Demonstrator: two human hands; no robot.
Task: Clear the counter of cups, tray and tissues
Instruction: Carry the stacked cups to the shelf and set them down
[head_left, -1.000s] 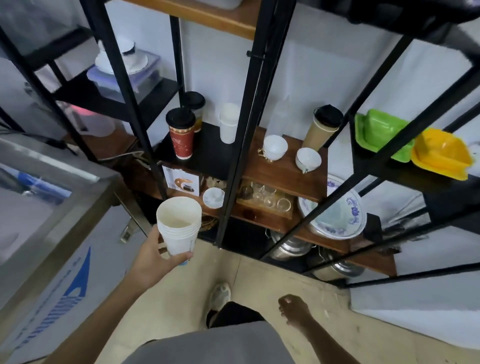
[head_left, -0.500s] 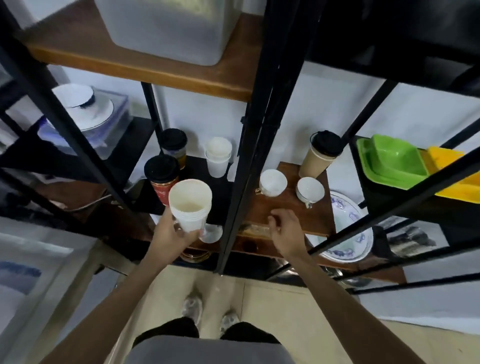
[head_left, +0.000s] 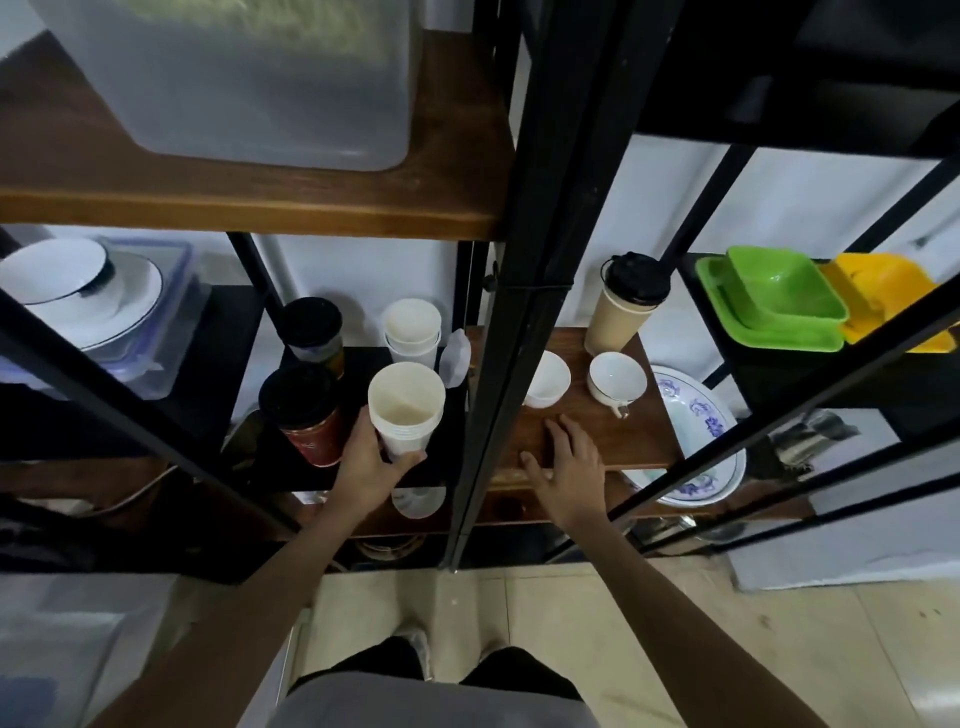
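**Stack of paper cups held at the shelf**

Head view: The stack of paper cups (head_left: 406, 410) is white and nested, with several rims showing in bands low on its side. The top cup is empty, its inside cream-coloured, and the stack tilts a little with the mouth open to the camera.

The left hand (head_left: 370, 460) reaches forward from a bare forearm and is wrapped around the bottom of the stack, thumb on the near side and fingers curled behind it. The right hand (head_left: 570, 464) lies palm down, fingers spread and flat, on the front edge of the wooden shelf (head_left: 613, 441) to the right of the black upright post (head_left: 511, 332). It grips nothing.

The stack sits above the left hand, over the black shelf (head_left: 358, 353) on the left of the post. Just to its left stands a red cup with a black lid (head_left: 306, 415), close beside the left hand; whether they touch cannot be told. Behind the stack stands another stack of white cups (head_left: 413, 330), with a dark lidded cup (head_left: 314, 332) to its left. On the wooden shelf, beyond the right hand, are two white teacups (head_left: 617, 376) and a tan cup with a black lid (head_left: 623, 306). Green trays (head_left: 774, 306) lie far right.
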